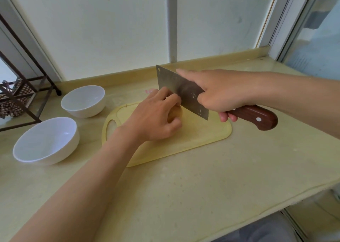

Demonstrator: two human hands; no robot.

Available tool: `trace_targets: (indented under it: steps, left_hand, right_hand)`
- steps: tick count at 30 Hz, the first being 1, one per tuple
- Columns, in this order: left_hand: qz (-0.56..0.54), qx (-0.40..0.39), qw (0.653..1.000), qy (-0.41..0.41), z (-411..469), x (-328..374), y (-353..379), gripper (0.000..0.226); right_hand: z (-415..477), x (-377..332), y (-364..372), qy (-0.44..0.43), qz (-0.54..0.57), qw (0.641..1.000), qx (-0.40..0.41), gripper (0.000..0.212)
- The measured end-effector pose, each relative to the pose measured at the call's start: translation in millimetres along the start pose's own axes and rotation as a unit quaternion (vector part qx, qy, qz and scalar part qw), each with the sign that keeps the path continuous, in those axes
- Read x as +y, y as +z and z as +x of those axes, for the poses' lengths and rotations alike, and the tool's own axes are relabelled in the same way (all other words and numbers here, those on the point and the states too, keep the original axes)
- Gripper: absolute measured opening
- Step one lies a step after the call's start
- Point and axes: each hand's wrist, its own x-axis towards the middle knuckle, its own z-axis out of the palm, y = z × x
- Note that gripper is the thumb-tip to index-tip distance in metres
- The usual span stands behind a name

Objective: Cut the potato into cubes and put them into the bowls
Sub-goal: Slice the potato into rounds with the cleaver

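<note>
1. Your left hand (pixel 156 116) is curled over the potato (pixel 176 113) and grips it from above; only a small patch of its skin shows under your fingers.
2. The potato sits on the far-left part of the board (pixel 193 138), which lies on the bench (pixel 202 186).
3. Your right hand (pixel 220 94) holds the knife (pixel 173 83): the fingers wrap the brown handle and the index finger lies straight along the top of the blade.
4. The blade stands upright, just right of the potato and close against your left fingers. You cannot tell whether its edge has entered the potato.
5. Two white bowls stand on the bench left of the board, well apart from the potato: the far bowl (pixel 82 101) and the near bowl (pixel 46 140). Both look bare inside.
6. A dark metal rack (pixel 22 87) stands at the far left.
</note>
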Motion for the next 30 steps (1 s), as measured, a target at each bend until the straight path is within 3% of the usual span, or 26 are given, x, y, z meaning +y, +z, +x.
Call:
trace_targets:
  steps: [30]
  left_hand:
    - [0.013,0.014,1.000,0.000,1.4,1.8,1.5,0.041]
  right_hand:
    - [6.2,1.0,-2.6,-0.032,-0.038,0.999,0.006,0.086]
